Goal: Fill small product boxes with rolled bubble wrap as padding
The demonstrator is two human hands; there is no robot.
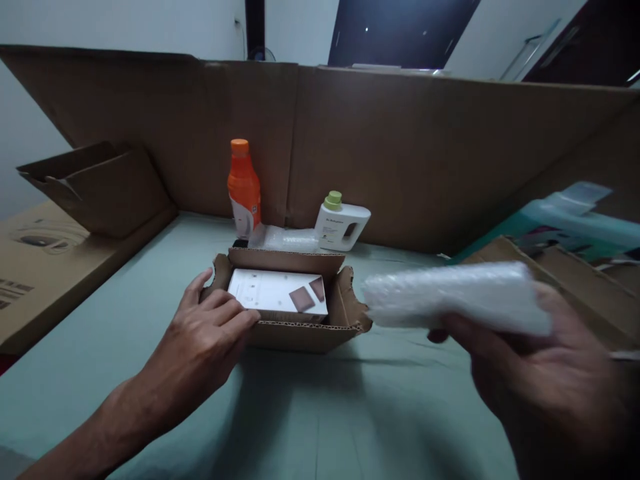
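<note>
A small cardboard box (295, 338) stands with its top flaps up in the middle. Inside it lies a white printed box (270, 288) with brown squares on its face. My left hand (207, 337) grips the cardboard box at its left front corner, fingers curled over the edge. On the right, my right hand (530, 367) is closed around a folded bundle of bubble wrap (450, 293), held in the air just right of the box and apart from it. The bundle is slightly blurred; whether anything is inside it I cannot tell.
Behind the box are an orange bottle (244, 193), a bubble-wrapped piece (287, 238) and a white jug with a green cap (343, 223). Teal bottles (560, 220) lie at the right by more cardboard (580, 280). A large carton (45, 267) is at left; a tall cardboard wall (400, 153) closes the back.
</note>
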